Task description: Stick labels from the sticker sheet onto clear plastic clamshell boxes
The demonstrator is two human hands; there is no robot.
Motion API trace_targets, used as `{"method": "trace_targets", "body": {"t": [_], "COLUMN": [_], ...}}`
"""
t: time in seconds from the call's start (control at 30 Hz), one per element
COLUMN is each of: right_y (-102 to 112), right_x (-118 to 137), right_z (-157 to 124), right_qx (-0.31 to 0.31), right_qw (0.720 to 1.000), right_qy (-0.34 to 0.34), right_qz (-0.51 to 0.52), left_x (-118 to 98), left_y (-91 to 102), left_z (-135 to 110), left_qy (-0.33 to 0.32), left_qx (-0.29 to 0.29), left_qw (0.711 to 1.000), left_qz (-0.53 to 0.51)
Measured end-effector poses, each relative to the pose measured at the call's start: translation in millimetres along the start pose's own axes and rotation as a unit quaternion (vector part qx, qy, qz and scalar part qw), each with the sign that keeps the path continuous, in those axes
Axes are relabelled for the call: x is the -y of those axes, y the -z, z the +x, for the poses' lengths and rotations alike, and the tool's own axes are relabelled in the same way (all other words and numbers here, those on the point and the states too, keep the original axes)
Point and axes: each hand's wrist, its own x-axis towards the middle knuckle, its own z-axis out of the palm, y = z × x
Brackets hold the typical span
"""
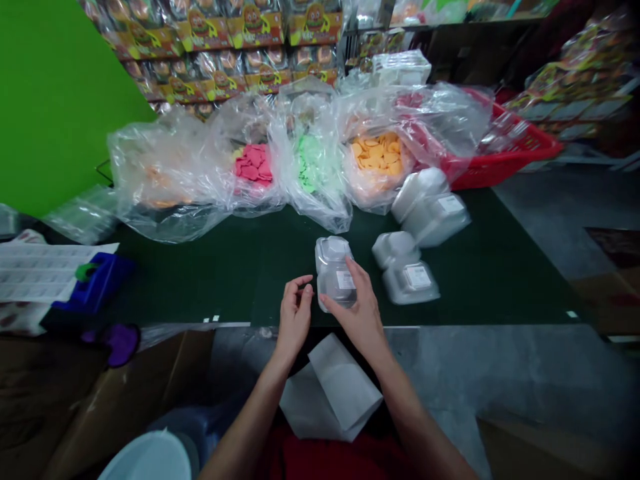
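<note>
A clear plastic clamshell container point(332, 273) with a white label lies on the dark green table in front of me. My right hand point(357, 300) spans it, the thumb at its near left part and the fingers along its right side. Just left of the container is my left hand point(296, 310), its fingers loosely bent and apart, holding nothing. To the right lies another labelled clamshell point(407, 270). Behind that one, a stack of similar clamshells point(431, 207) leans over. White sheets of paper point(345, 380) rest on my lap.
Along the back stand plastic bags with pink pieces point(254, 165), green pieces point(309, 163) and orange pieces point(380, 153). A red basket point(515, 157) is at back right. Label sheets point(40, 270) and a blue tape dispenser point(97, 287) lie left. Packed boxes point(255, 30) are stacked behind.
</note>
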Motion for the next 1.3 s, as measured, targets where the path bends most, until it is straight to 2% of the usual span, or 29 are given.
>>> {"method": "trace_targets", "body": {"t": [0.17, 0.27, 0.33, 0.47, 0.53, 0.6, 0.67, 0.73, 0.8, 0.87, 0.93, 0.97, 1.03, 1.07, 1.17, 1.23, 1.3], "right_y": [11.9, 26.9, 47.6, 97.5, 113.6, 120.6, 122.0, 123.4, 128.3, 136.3, 142.4, 143.0, 136.5, 129.3, 98.3, 78.3, 64.5], "right_x": [7.7, 8.9, 5.7, -17.6, -36.6, -54.4, -64.4, -63.5, -54.5, -45.2, -43.4, -46.6, -60.8, -70.3, -93.6, -94.2, -79.0], "right_z": [0.6, -0.2, 0.3, 5.8, 11.6, 19.0, 25.5, 25.8, 14.6, -11.0, -49.9, -72.8, -120.1, -141.5, -182.0, -183.7, -168.4], "right_qx": [-0.014, -0.047, -0.084, -0.142, -0.125, -0.083, -0.046, -0.035, -0.059, -0.102, -0.093, -0.047, 0.11, 0.135, 0.133, 0.108, 0.099], "right_qw": [0.996, 0.992, 0.991, 0.977, 0.966, 0.963, 0.965, 0.97, 0.974, 0.977, 0.985, 0.987, 0.965, 0.959, 0.972, 0.985, 0.991], "right_qy": [0.001, 0.027, 0.066, 0.101, 0.094, 0.081, 0.057, 0.031, 0.029, 0.031, -0.028, -0.091, -0.22, -0.238, -0.185, -0.132, -0.092], "right_qz": [0.092, 0.117, 0.076, -0.126, -0.206, -0.244, -0.25, -0.238, -0.219, -0.186, -0.142, -0.124, -0.092, -0.078, -0.05, -0.025, 0.024], "left_x": [-5.8, -8.9, -9.5, -6.0, -3.9, -3.2, -4.5, -7.5, -10.4, -10.4, -4.9, 0.5, 16.1, 25.7, 54.4, 66.2, 67.4], "left_y": [-6.4, -7.8, -6.3, -2.8, -3.0, -4.0, -4.7, -3.8, -0.5, 5.5, 14.0, 18.8, 27.7, 31.3, 36.6, 37.6, 39.9], "left_z": [-1.9, -0.9, 0.7, 2.4, 1.3, -0.8, -3.7, -8.4, -16.6, -29.6, -46.6, -56.0, -74.4, -82.5, -99.9, -105.0, -105.1], "left_qy": [-0.075, -0.122, -0.139, -0.134, -0.126, -0.123, -0.125, -0.13, -0.144, -0.171, -0.209, -0.228, -0.249, -0.249, -0.211, -0.188, -0.187], "left_qx": [-0.014, -0.02, -0.026, -0.03, -0.024, -0.018, -0.019, -0.025, -0.035, -0.04, -0.015, 0.016, 0.11, 0.164, 0.269, 0.29, 0.295], "left_qw": [0.997, 0.991, 0.987, 0.987, 0.989, 0.989, 0.989, 0.987, 0.985, 0.98, 0.972, 0.968, 0.954, 0.944, 0.914, 0.904, 0.903], "left_qz": [0.032, 0.057, 0.073, 0.08, 0.077, 0.078, 0.083, 0.091, 0.093, 0.095, 0.102, 0.108, 0.125, 0.141, 0.218, 0.25, 0.252]}}
